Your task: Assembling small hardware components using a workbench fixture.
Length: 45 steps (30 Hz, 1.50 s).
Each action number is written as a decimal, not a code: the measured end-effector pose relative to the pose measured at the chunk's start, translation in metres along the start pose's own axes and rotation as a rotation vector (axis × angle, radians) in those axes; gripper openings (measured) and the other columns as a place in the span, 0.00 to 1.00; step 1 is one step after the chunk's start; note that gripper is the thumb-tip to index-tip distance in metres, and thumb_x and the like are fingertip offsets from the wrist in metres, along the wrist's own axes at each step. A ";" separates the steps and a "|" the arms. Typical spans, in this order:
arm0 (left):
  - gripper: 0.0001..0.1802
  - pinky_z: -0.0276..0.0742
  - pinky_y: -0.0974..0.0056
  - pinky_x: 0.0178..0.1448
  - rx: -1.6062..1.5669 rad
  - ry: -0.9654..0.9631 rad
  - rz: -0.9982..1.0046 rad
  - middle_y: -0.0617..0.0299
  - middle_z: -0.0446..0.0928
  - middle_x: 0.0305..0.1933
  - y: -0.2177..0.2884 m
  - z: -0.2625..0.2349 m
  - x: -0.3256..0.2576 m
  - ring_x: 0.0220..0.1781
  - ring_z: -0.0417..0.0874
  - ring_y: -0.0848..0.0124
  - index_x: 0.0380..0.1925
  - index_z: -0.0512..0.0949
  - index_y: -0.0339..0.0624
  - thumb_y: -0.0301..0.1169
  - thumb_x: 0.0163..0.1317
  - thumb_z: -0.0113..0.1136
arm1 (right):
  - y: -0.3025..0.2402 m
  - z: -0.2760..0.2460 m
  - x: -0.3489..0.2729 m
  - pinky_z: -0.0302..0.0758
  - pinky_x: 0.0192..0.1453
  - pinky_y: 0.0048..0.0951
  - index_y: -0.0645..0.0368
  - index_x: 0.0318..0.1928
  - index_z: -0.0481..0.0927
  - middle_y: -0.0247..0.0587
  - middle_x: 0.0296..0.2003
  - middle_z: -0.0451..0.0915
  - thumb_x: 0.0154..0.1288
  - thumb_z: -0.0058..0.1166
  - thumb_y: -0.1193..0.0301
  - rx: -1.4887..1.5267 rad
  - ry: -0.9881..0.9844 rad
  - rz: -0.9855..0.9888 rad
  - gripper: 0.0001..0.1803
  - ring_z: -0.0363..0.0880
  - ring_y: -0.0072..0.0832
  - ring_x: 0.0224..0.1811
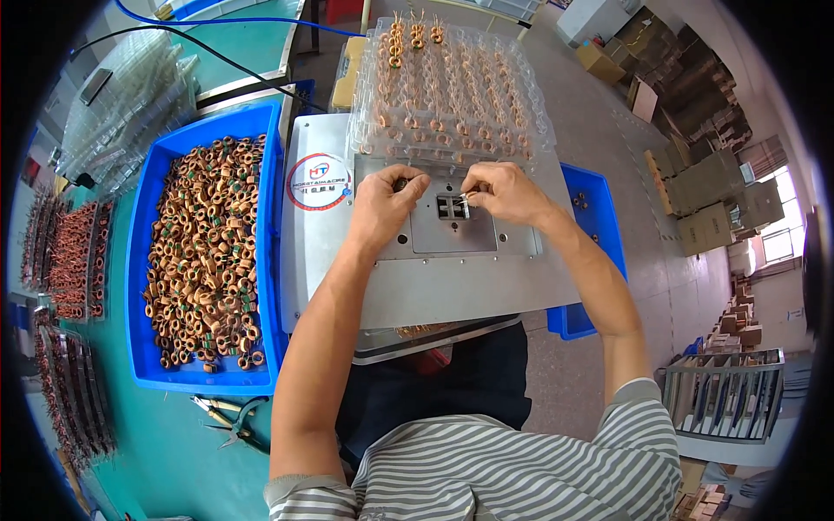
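My left hand (387,201) is closed over the left part of the metal machine top (334,252). Its fingers curl around a small dark ring coil (400,184), mostly hidden by them. Just right of the square slotted fixture (453,208), my right hand (508,193) pinches thumb and forefinger together at the fixture's upper right edge. What lies between those fingertips is too small to make out. Behind both hands, stacked clear plastic trays (452,95) carry rows of copper-wound ring coils, with several loose coils (417,35) on the top tray.
A blue bin (143,286) full of ring coils stands to the left. Pliers (234,425) lie on the green table (165,469) below it. Another blue bin (608,234) sits right of the machine. Empty clear trays (130,95) are piled at the far left.
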<state>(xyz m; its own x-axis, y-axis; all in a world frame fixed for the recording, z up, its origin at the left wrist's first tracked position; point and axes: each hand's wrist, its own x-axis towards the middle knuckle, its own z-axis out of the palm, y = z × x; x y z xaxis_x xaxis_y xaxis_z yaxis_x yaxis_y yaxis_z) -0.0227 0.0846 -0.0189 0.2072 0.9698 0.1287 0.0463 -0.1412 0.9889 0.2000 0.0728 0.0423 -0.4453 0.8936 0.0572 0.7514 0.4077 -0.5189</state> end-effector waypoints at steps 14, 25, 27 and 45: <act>0.13 0.68 0.70 0.28 0.000 0.002 -0.013 0.67 0.75 0.20 0.001 -0.002 -0.003 0.23 0.70 0.80 0.34 0.83 0.33 0.34 0.62 0.64 | 0.000 0.002 0.008 0.76 0.38 0.37 0.64 0.33 0.76 0.44 0.31 0.79 0.53 0.60 0.82 -0.193 -0.057 -0.278 0.07 0.81 0.41 0.36; 0.14 0.71 0.72 0.32 0.043 -0.033 -0.035 0.67 0.77 0.24 0.002 -0.009 -0.005 0.26 0.74 0.80 0.35 0.82 0.32 0.36 0.63 0.64 | 0.000 0.008 0.008 0.76 0.38 0.34 0.64 0.35 0.79 0.43 0.31 0.81 0.54 0.60 0.82 -0.068 -0.004 -0.215 0.07 0.81 0.36 0.34; 0.15 0.71 0.72 0.32 0.022 -0.030 -0.033 0.67 0.77 0.24 0.001 -0.008 -0.005 0.26 0.74 0.80 0.35 0.82 0.32 0.36 0.64 0.64 | -0.003 0.005 0.010 0.76 0.39 0.34 0.64 0.35 0.79 0.43 0.31 0.81 0.54 0.59 0.82 -0.071 -0.019 -0.154 0.07 0.81 0.36 0.35; 0.13 0.69 0.69 0.29 -0.009 0.010 0.000 0.65 0.75 0.20 0.006 -0.001 -0.005 0.23 0.72 0.78 0.34 0.83 0.33 0.35 0.61 0.64 | 0.002 0.008 0.004 0.77 0.43 0.39 0.61 0.33 0.78 0.44 0.32 0.81 0.55 0.59 0.80 -0.179 -0.023 -0.338 0.05 0.81 0.43 0.38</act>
<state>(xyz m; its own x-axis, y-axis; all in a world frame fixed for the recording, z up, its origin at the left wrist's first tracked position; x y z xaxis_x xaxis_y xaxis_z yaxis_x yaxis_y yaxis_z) -0.0245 0.0796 -0.0135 0.1977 0.9717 0.1292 0.0373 -0.1391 0.9896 0.1956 0.0758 0.0345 -0.6917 0.6997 0.1790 0.6328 0.7066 -0.3167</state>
